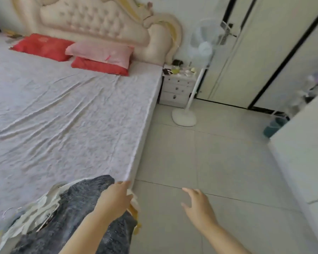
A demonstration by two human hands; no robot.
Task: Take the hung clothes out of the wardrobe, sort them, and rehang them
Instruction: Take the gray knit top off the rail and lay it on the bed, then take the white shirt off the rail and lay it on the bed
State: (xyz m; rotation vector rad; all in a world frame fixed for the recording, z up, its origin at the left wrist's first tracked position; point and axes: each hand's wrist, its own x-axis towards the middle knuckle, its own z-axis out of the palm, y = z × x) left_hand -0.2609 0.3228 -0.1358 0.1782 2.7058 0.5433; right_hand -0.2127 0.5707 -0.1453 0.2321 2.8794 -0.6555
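The left hand (116,198) hung over the near corner of the bed (62,116), fingers loosely extended and close together, gripping nothing. Whether they touched the cloth beneath could not be told. Under it lay the pile of clothes (77,213), a dark grey fuzzy garment on top with white fabric (42,208) spilling to the left and a yellow scrap (134,211) hanging over the mattress edge. The right hand (198,208) was out over the tiled floor (218,162), well apart from the pile, fingers spread and slightly bent, holding nothing.

The bed's right edge ran straight away from the pile, and the pale floor lay open between it and the white cabinet (305,162) on the right. The wrinkled sheet stretched bare beyond the clothes up to two red pillows (42,46) and a pink pillow (99,52) against the tufted headboard (92,21).

At the far end of the floor strip a standing fan (184,117) stood just beside a small white nightstand (178,88). A teal bin (275,125) sat by the cabinet's far corner. Behind them the wardrobe (246,61) showed cream doors with black edging.
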